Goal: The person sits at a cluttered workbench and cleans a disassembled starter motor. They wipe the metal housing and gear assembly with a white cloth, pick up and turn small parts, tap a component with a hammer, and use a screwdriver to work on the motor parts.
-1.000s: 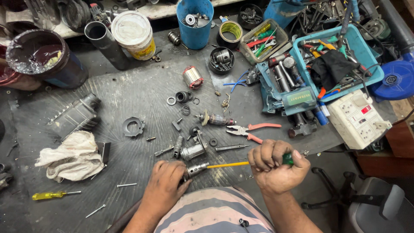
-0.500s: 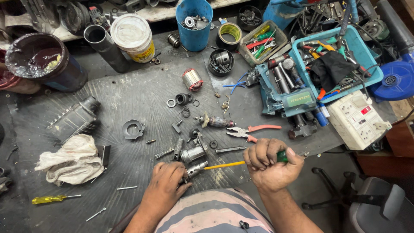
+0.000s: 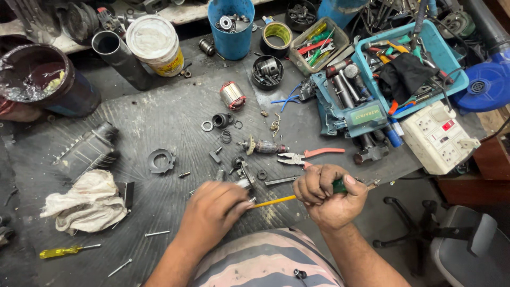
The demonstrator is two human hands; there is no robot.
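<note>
I am sitting at a dark, greasy workbench mat [image 3: 159, 117] crowded with parts. My right hand [image 3: 329, 194] is closing in a fist round a green-handled screwdriver [image 3: 297, 196], its yellow shaft pointing toward nine o'clock. My left hand [image 3: 212, 210] is gripping a small metal part [image 3: 241, 183] at the tip. Pink-handled pliers [image 3: 305, 155] are lying at twelve o'clock of my right hand.

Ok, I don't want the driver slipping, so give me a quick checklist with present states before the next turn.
1. Right hand closed firmly round the screwdriver handle: ok.
2. Left hand steadying the metal part: ok.
3. Screwdriver tip seated in a screw: cannot tell, the left hand hides it.
4. Pliers lying apart from both hands: ok.
5. Loose screw on the mat away from the work: ok.
</note>
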